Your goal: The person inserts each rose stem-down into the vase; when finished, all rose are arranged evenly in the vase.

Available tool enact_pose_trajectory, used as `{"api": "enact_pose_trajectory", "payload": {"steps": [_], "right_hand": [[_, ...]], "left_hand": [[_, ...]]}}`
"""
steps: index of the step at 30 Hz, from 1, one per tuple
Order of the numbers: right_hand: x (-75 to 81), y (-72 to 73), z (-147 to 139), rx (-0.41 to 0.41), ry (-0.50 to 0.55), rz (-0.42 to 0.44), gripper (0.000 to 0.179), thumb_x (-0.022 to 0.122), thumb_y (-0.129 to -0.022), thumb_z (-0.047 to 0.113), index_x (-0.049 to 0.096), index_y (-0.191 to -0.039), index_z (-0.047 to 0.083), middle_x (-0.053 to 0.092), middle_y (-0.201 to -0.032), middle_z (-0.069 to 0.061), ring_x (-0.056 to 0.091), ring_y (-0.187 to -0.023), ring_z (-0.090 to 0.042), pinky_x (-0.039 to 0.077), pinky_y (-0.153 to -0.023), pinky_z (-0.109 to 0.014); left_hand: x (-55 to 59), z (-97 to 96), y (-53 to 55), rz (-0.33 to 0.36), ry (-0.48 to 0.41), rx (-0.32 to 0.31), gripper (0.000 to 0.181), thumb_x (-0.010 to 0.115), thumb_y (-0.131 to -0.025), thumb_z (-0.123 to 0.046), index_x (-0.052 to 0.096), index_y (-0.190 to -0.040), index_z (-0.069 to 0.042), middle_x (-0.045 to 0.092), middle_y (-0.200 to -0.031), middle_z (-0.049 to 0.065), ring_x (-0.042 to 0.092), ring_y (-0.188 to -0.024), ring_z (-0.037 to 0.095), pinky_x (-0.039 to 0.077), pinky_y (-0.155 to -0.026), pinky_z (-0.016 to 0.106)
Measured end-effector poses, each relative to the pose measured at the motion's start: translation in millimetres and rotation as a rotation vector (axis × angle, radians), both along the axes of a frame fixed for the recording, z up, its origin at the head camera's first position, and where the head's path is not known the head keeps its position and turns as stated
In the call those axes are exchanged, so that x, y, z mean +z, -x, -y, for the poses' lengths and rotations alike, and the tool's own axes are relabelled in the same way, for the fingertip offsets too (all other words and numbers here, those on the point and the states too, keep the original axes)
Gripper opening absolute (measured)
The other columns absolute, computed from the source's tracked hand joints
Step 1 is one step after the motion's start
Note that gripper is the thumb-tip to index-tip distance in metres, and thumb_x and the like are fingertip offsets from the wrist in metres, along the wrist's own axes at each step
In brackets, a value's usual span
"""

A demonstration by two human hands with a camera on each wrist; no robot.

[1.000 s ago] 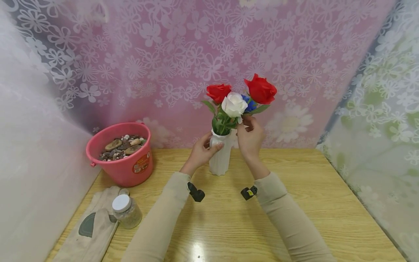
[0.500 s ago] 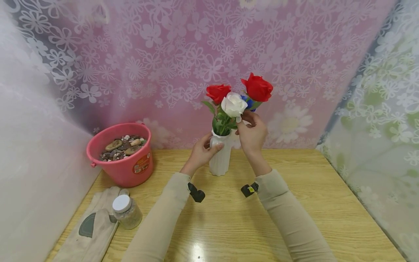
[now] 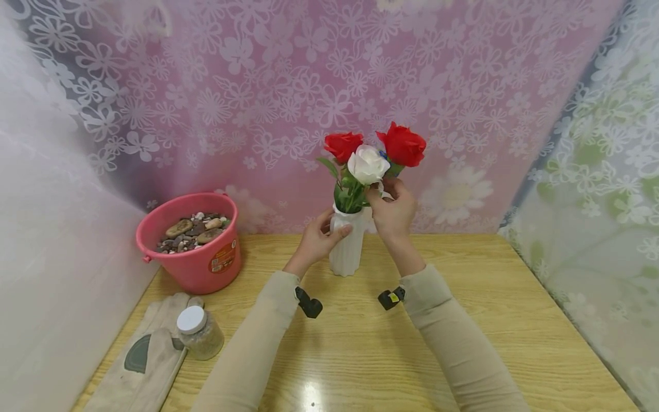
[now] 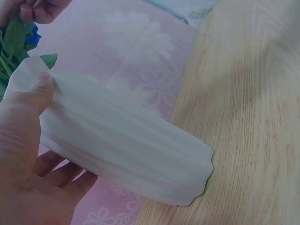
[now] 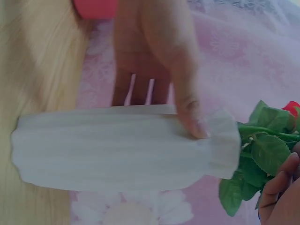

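Observation:
A white fluted vase point(image 3: 346, 252) stands on the table, holding a white rose point(image 3: 368, 165), a red rose point(image 3: 342, 147) and green leaves. My left hand point(image 3: 316, 240) grips the vase near its rim, the thumb on the front and the fingers round the far side, as the left wrist view also shows. Behind the white rose, my right hand point(image 3: 395, 214) pinches the stem of a second, larger red rose point(image 3: 403, 144); its fingertips and the stem are partly hidden. A blue flower point(image 4: 33, 37) shows among the leaves in the left wrist view, but is mostly covered in the head view.
At the left stands a pink bucket point(image 3: 193, 274) of stones point(image 3: 198, 232). In front of it are a lidded clear jar point(image 3: 202, 337) and a pale folded cloth item point(image 3: 139, 366) with a grey-green patch. A floral curtain point(image 3: 288, 114) hangs behind the table point(image 3: 350, 355).
The larger red rose has shifted left and ended slightly lower, along with my right hand. It now covers most of the blue flower. My left hand and the vase have stayed put.

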State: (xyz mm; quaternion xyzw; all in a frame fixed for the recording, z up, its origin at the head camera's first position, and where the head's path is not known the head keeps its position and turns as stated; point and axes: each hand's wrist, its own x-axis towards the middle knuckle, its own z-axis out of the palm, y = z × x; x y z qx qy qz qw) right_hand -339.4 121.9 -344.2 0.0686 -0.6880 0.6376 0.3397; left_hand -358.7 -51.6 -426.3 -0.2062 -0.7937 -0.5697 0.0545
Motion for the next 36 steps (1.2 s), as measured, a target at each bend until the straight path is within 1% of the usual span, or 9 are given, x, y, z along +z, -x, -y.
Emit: {"api": "enact_pose_trajectory", "payload": {"steps": [3,6,11,15,24,30,33,34,36], "right_hand": [[-6.9,-0.5,0.8,0.000,-0.069,0.003,0.017,0.071,-0.091,0.007,0.076,-0.105,-0.001,0.076,-0.099,-0.019,0.063,-0.074,-0.003,0.052,-0.062,-0.012],[-14.3,-0.1,1.8,0.021,-0.095,0.013,0.016,0.071,-0.091,0.006,0.076,-0.104,0.000,0.077,-0.102,-0.020,0.066,-0.090,-0.009,0.052,-0.068,-0.012],[-20.5,0.5,3.3,0.010,-0.114,0.008,0.015,0.072,-0.091,0.007,0.077,-0.104,0.000,0.077,-0.101,-0.020,0.069,-0.095,-0.020,0.050,-0.068,-0.011],[-21.7,0.3,3.4,-0.004,-0.130,-0.005,0.015,0.074,-0.092,0.009,0.077,-0.104,0.001,0.077,-0.100,-0.020,0.070,-0.095,-0.021,0.050,-0.068,-0.011],[-23.6,-0.4,3.8,-0.020,-0.153,0.001,0.016,0.076,-0.092,0.015,0.076,-0.102,0.003,0.078,-0.098,-0.017,0.067,-0.089,-0.005,0.050,-0.067,-0.012],[-27.5,-3.7,-0.9,0.030,-0.145,0.030,0.018,0.073,-0.093,0.012,0.077,-0.107,0.003,0.078,-0.104,-0.017,0.068,-0.093,-0.004,0.051,-0.070,-0.013],[-33.4,-7.9,-6.5,0.066,-0.154,0.067,0.019,0.074,-0.094,0.014,0.077,-0.109,0.003,0.078,-0.106,-0.018,0.065,-0.076,-0.002,0.050,-0.062,-0.015],[-36.0,-9.6,-8.7,0.069,-0.159,0.077,0.019,0.075,-0.095,0.015,0.078,-0.109,0.003,0.078,-0.106,-0.018,0.061,-0.069,0.001,0.049,-0.060,-0.014],[-41.3,-13.6,-14.1,0.096,-0.154,0.093,0.019,0.075,-0.096,0.016,0.077,-0.110,0.002,0.076,-0.107,-0.018,0.054,-0.054,0.000,0.045,-0.051,-0.014]], "left_hand": [[0.2,-0.2,-0.8,0.000,0.000,-0.002,0.069,0.074,-0.102,-0.027,0.043,-0.163,-0.021,0.059,-0.153,0.016,0.061,-0.138,0.036,0.049,-0.117,0.050],[0.0,-1.0,-1.8,0.007,-0.007,-0.006,0.069,0.074,-0.102,-0.028,0.043,-0.163,-0.021,0.059,-0.153,0.016,0.061,-0.138,0.037,0.048,-0.118,0.051],[-0.8,-2.0,-2.5,0.011,-0.009,-0.004,0.067,0.074,-0.101,-0.029,0.045,-0.161,-0.021,0.060,-0.152,0.016,0.061,-0.137,0.037,0.049,-0.117,0.051],[-0.1,-1.8,-3.0,0.014,-0.005,0.001,0.067,0.074,-0.101,-0.029,0.045,-0.161,-0.023,0.061,-0.151,0.015,0.062,-0.135,0.036,0.050,-0.116,0.051],[1.7,-0.8,-3.8,0.026,0.002,0.004,0.067,0.072,-0.102,-0.030,0.043,-0.162,-0.024,0.061,-0.151,0.014,0.062,-0.137,0.036,0.048,-0.118,0.050],[1.1,-0.8,-4.8,0.027,0.001,0.001,0.066,0.072,-0.102,-0.030,0.044,-0.162,-0.023,0.060,-0.152,0.015,0.061,-0.137,0.036,0.049,-0.118,0.050],[-0.1,-0.5,-4.3,0.016,0.015,0.002,0.066,0.072,-0.103,-0.030,0.044,-0.162,-0.023,0.059,-0.153,0.015,0.060,-0.138,0.037,0.048,-0.118,0.050],[-0.2,-0.3,-4.1,0.011,0.021,0.002,0.066,0.072,-0.103,-0.030,0.044,-0.162,-0.023,0.059,-0.153,0.015,0.060,-0.138,0.037,0.048,-0.118,0.051],[0.5,0.1,-4.3,0.004,0.041,0.001,0.067,0.072,-0.103,-0.032,0.042,-0.163,-0.025,0.058,-0.154,0.014,0.060,-0.139,0.036,0.049,-0.117,0.051]]}}
